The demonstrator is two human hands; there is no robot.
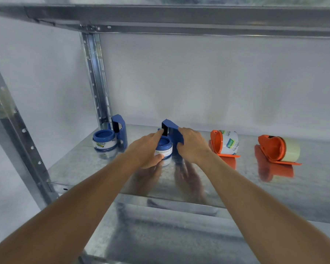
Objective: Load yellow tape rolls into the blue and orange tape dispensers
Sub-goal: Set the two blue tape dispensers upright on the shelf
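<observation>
Left hand [148, 149]: grasping the tape roll [163, 151].
Right hand [191, 144]: grasping the blue dispenser [172, 134].
Advice: steady the dispenser, press the roll home squarely.

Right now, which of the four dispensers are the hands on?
The second blue dispenser, mid-shelf: left hand on its roll, right hand on its blue body. The corner blue dispenser and both orange dispensers stand untouched.
</observation>
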